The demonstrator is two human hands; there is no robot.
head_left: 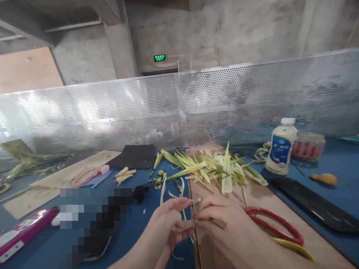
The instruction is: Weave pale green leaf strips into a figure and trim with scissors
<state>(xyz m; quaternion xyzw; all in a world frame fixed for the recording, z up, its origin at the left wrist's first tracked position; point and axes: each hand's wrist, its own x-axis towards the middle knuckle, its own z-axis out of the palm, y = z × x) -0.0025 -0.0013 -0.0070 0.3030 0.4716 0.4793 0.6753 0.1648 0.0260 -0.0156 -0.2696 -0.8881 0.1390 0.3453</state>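
Observation:
My left hand [174, 220] reaches in from below, its fingers partly curled and the index fingertip against a short pale leaf strip [195, 200]. My right hand [218, 216] meets it from the right, fingers pinched together at the other end of that strip. Part of the strip is hidden by the fingers. Thin green strands hang under and behind my left hand. Beyond both hands lies a loose pile of yellow-green leaf strips [209, 168] on a brown board [260, 198]. By my right wrist is a red loop handle [276, 222] with a yellow curved piece [294, 248].
At right stand a white-capped bottle [281, 147] and a clear jar [309, 145], near a long black object [316, 203]. A magenta device [28, 231] lies left on the blue table [123, 228]. A perforated metal screen [126, 112] runs along the back.

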